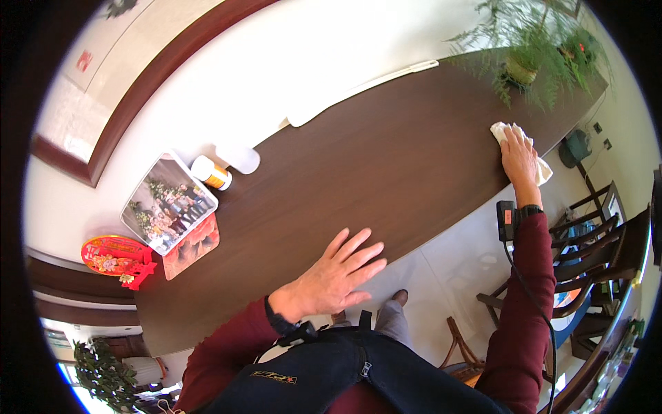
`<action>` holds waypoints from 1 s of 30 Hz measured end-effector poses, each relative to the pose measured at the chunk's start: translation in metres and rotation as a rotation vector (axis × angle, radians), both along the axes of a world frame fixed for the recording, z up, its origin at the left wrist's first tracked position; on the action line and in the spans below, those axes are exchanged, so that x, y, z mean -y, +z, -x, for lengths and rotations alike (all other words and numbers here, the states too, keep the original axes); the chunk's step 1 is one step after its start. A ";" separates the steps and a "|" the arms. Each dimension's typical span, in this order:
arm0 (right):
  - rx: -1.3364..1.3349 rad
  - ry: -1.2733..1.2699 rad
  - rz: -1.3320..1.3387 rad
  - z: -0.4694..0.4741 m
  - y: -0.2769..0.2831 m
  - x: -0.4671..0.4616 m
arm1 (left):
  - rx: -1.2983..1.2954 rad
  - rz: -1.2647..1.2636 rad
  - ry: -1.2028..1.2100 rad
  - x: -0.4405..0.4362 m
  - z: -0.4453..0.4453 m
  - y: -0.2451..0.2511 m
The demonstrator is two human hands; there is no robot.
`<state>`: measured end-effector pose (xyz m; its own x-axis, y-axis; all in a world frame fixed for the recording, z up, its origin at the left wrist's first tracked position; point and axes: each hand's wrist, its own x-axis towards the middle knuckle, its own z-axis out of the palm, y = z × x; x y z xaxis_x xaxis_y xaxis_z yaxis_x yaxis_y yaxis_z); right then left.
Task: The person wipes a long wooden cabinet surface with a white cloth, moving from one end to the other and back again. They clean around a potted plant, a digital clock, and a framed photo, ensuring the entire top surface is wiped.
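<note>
My right hand presses a crumpled white cloth onto the brown wooden tabletop, by its front edge towards the right end. Part of the cloth hangs over that edge. With fingers spread and nothing held, my left hand is over the front edge nearer to me; whether it touches the wood I cannot tell. A black strap is on each wrist, and a small black device with a cable sits at the right one.
A framed group photo, an orange-and-white bottle, a white cup-like container and a red ornament stand at the left. A potted fern occupies the far right corner. Dark wooden chairs stand on the floor at right.
</note>
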<state>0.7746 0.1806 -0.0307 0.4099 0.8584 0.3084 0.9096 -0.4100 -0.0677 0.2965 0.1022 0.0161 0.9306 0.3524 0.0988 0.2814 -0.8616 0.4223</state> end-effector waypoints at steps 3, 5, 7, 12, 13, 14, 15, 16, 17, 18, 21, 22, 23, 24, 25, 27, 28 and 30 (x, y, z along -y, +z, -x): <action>0.008 -0.023 0.043 0.025 0.003 0.006 | -0.041 -0.035 0.095 0.018 0.063 0.005; -0.002 -0.036 0.054 0.044 0.004 0.006 | -0.038 -0.044 0.220 0.032 0.109 0.005; -0.018 -0.042 0.074 0.063 0.007 0.006 | -0.057 -0.045 0.341 0.049 0.153 0.005; 0.004 0.047 0.102 0.133 0.009 -0.006 | -0.070 -0.075 0.528 0.085 0.222 -0.003; 0.043 0.081 0.114 0.154 0.008 -0.010 | -0.087 -0.076 0.536 0.088 0.229 -0.005; 0.079 0.180 0.042 0.178 0.006 -0.013 | -0.084 -0.081 0.536 0.091 0.233 -0.006; 0.109 0.235 0.035 0.204 0.005 -0.014 | -0.071 -0.080 0.536 0.093 0.237 -0.006; 0.040 0.326 -0.001 0.233 0.004 -0.016 | -0.081 -0.076 0.528 0.094 0.239 -0.007; -0.036 0.380 0.015 0.265 0.003 -0.017 | -0.081 -0.068 0.518 0.094 0.240 -0.008; 0.000 0.487 -0.048 0.300 0.001 -0.009 | -0.085 -0.048 0.513 0.093 0.241 -0.009; 0.113 0.861 0.033 0.402 -0.003 0.034 | -0.102 -0.052 0.476 0.088 0.245 -0.009; 0.044 0.971 -0.057 0.431 -0.002 0.058 | -0.101 -0.061 0.459 0.087 0.247 -0.009; 0.038 1.109 -0.113 0.454 0.000 0.080 | -0.110 -0.061 0.450 0.087 0.250 -0.009; -0.118 1.195 -0.001 0.470 0.005 0.100 | -0.115 -0.060 0.441 0.084 0.252 -0.008; -0.122 1.297 -0.048 0.472 0.010 0.115 | -0.119 -0.041 0.431 0.083 0.254 -0.008; -0.255 1.385 -0.045 0.449 0.017 0.125 | -0.090 -0.061 0.413 0.082 0.257 -0.007; -0.161 1.320 -0.008 0.432 0.019 0.120 | -0.112 -0.076 0.405 0.081 0.257 -0.008; -0.112 1.120 0.011 0.394 0.018 0.104 | -0.113 -0.086 0.405 0.082 0.257 -0.008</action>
